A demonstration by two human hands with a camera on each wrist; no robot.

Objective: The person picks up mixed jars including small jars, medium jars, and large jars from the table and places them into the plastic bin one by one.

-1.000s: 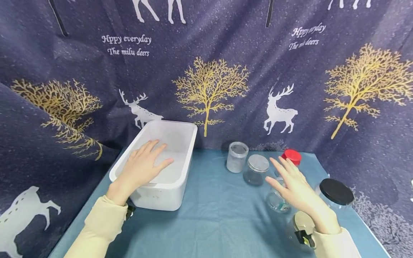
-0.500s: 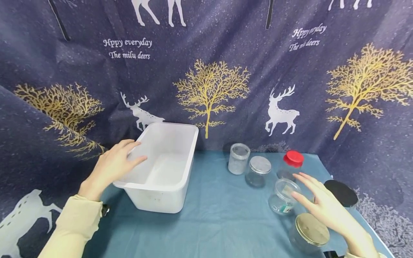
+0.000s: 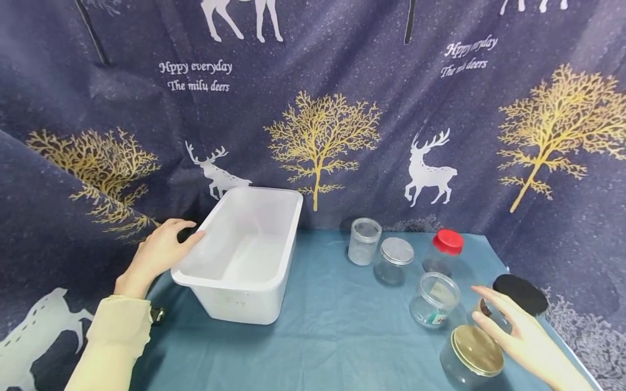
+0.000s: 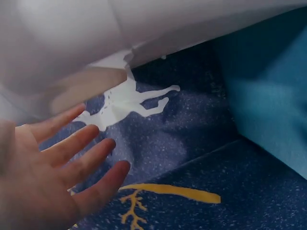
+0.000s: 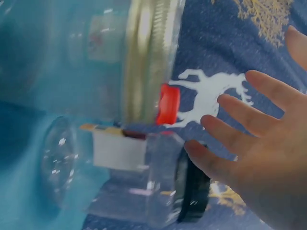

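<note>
A white plastic bin (image 3: 239,301) stands on the left of the table. Beside its left wall is my left hand (image 3: 158,252), thumb at the rim and fingers outside; whether it touches is unclear. The left wrist view shows those fingers (image 4: 88,165) spread and relaxed. On the right, my right hand (image 3: 525,339) hovers between a gold-lidded jar (image 3: 474,353) and a black-lidded jar (image 3: 520,294). Its fingers (image 5: 235,134) are extended and hold nothing in the right wrist view. A clear jar with a green label (image 3: 434,304) stands just behind the gold-lidded one.
Farther back are a red-lidded jar (image 3: 446,244), a silver-lidded jar (image 3: 395,255) and a clear jar (image 3: 364,241). A blue cloth (image 3: 332,326) covers the table. Behind it hangs a dark curtain (image 3: 337,60) printed with deer and trees.
My left hand has moved from above the bin to its left side. My right hand has moved right and nearer, away from the middle jars to beside the gold-lidded jar.
</note>
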